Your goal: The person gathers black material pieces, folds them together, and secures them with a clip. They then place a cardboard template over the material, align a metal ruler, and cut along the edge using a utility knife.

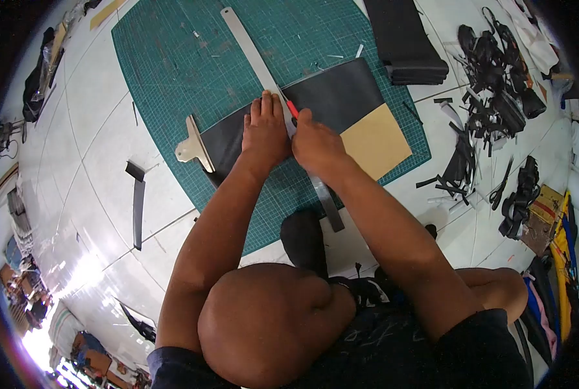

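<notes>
My left hand (266, 133) lies flat with fingers extended, pressing on a long metal ruler (247, 48) and the black leather-like sheet (341, 94) beneath it. In my right hand (318, 144) is a red cutter knife (292, 107), held against the ruler's right edge; its tip is too small to make out. A metal bulldog clip (194, 148) grips the sheet's left end. A tan board (377, 141) shows at the sheet's lower right. All of this rests on a green cutting mat (160, 55).
Folded black material (409, 42) lies at the mat's upper right. Black offcuts (497, 84) are heaped on the white tiled floor (95, 194) to the right, near scissors (500, 186). A black strip (138, 207) lies left of the mat. My foot (304, 243) reaches the mat's near edge.
</notes>
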A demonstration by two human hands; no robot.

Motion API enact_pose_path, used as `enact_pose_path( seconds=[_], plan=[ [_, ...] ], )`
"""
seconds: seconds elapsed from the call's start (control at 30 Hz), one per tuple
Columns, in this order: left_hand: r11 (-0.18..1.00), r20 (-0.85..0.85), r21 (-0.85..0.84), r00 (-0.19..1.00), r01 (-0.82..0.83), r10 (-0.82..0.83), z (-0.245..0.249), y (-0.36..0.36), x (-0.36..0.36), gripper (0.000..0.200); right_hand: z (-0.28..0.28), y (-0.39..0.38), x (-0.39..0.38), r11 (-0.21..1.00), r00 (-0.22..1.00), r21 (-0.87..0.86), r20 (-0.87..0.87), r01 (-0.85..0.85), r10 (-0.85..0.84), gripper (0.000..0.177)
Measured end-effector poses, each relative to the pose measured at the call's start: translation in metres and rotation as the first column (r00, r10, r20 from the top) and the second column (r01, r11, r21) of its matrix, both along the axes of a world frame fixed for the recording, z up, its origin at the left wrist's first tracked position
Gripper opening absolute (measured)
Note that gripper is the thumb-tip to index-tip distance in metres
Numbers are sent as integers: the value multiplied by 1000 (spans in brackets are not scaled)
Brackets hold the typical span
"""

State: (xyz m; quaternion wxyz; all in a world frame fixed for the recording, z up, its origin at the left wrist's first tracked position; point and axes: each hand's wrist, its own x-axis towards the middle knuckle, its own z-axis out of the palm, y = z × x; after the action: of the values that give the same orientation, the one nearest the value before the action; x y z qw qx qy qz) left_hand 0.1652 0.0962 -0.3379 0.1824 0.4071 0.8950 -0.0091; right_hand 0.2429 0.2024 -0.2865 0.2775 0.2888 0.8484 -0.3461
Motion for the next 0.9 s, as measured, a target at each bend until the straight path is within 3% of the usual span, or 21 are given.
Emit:
enact_pose_path(
  seconds=[0.1,0.2,0.4,0.5,0.6,0.7,0.73,0.83,0.9],
  plan=[
    [999,3,-35,1000,6,-6,1,1,0,97,-2,3,-4,999,998,-20,-33,48,-49,34],
    [997,57,42,996,-64,62,4,3,1,109,-7,7,11,1000,1000,-16,-12,-26,26,38],
    [998,105,9,992,-64,62,17,4,2,120,3,-4,99,990,991,66,51,-125,122,34],
    [998,99,11,994,-56,55,15,2,2,115,35,21,111,996,994,23,-75,83,-81,29],
    [992,191,47,975,-121,110,30,3,0,105,47,60,119,932,902,-69,-232,357,-363,30],
    [951,111,180,966,-252,235,31,20,-4,90,-9,92,158,849,761,32,-462,527,-455,32],
    [929,47,309,978,-207,202,35,27,-5,81,-23,99,170,801,734,117,-494,587,-466,33],
    [900,228,407,971,-156,65,27,64,-23,81,-50,117,206,672,702,303,-541,676,-462,35],
    [944,212,313,977,-102,35,20,79,-30,78,-57,127,220,633,716,364,-506,683,-482,38]
  ],
)
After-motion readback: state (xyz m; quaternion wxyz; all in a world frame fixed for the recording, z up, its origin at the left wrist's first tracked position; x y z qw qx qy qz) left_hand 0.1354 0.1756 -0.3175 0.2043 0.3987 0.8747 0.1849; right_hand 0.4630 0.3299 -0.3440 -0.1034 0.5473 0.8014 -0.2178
